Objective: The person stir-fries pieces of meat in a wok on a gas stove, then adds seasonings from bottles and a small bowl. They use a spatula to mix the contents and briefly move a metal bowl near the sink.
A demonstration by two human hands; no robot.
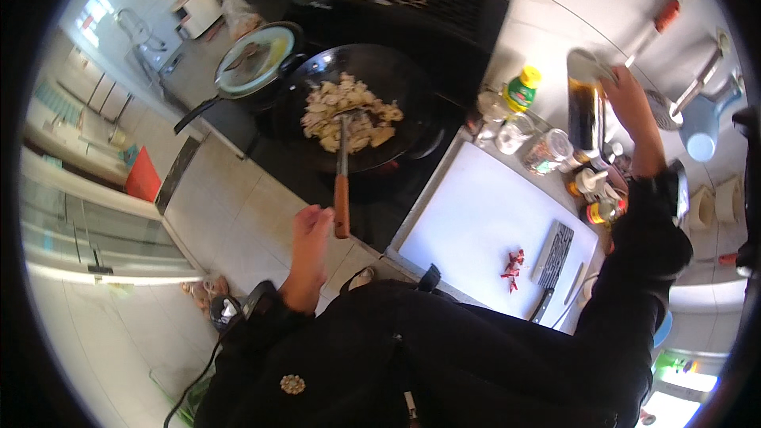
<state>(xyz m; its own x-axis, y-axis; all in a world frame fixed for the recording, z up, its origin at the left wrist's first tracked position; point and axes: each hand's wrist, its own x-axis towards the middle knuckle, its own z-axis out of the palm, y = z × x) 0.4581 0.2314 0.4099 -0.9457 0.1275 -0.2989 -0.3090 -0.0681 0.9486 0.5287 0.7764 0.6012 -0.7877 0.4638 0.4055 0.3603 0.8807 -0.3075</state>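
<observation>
My left hand hovers just left of the wooden handle of a metal spatula, its fingers partly curled and nothing seen in them. The spatula rests in a black wok on the cooktop, its blade among light sliced food pieces. At the upper right, my right hand grips the upper part of a clear container of dark liquid, above the seasoning jars.
A white cutting board holds chopped red pieces and a cleaver. A green bottle with a yellow cap and several jars line the wall. A pan with a plate on it sits left of the wok.
</observation>
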